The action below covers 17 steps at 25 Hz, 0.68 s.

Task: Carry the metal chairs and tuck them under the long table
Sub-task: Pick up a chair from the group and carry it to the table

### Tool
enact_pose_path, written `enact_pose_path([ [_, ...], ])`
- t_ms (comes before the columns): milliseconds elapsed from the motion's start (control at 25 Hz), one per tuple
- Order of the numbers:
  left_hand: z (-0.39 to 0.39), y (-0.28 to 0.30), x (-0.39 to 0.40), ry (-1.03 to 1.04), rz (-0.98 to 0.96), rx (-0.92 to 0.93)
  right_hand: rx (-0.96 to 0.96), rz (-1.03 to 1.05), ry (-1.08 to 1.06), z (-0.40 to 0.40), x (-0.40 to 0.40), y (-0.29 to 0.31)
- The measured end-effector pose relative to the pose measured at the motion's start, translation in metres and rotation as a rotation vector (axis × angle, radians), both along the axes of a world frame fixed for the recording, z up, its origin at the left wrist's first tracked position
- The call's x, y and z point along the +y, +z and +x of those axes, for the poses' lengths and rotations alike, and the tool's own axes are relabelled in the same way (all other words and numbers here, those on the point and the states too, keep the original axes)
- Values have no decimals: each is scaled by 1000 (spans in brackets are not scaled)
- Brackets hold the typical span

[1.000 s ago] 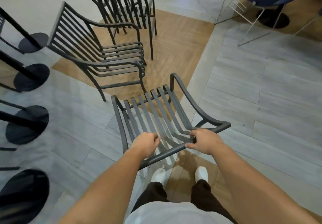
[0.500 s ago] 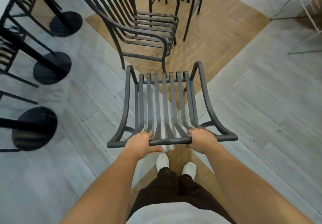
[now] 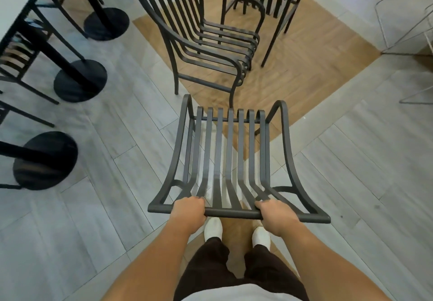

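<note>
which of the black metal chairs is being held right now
The slatted chair nearest the person: left hand and right hand grip its top rail. The armchair ahead stands untouched on the wood floor.

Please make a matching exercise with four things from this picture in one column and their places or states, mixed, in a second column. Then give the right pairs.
Things:
1. held chair
2. free chair
3. round base
4. left hand

Places or states:
A. stands on the wooden floor patch
B. closed on the top rail
C. gripped by both hands
D. black, on grey floor at left

Pairs: 1-C, 2-A, 3-D, 4-B
</note>
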<state>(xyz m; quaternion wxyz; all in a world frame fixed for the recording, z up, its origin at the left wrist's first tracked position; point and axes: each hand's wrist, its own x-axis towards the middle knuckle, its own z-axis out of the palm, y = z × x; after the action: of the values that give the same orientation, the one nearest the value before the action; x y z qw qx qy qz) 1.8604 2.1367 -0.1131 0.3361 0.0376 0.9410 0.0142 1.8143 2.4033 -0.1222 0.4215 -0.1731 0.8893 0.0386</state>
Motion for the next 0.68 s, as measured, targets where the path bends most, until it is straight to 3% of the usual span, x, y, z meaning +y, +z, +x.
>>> enact_pose_path([
  [200,0,-3,25,76,-5,1,13,-22,86,-18,22,7],
  [680,23,-1,143,489,-28,-29,-21,-121,411,-78,112,2],
])
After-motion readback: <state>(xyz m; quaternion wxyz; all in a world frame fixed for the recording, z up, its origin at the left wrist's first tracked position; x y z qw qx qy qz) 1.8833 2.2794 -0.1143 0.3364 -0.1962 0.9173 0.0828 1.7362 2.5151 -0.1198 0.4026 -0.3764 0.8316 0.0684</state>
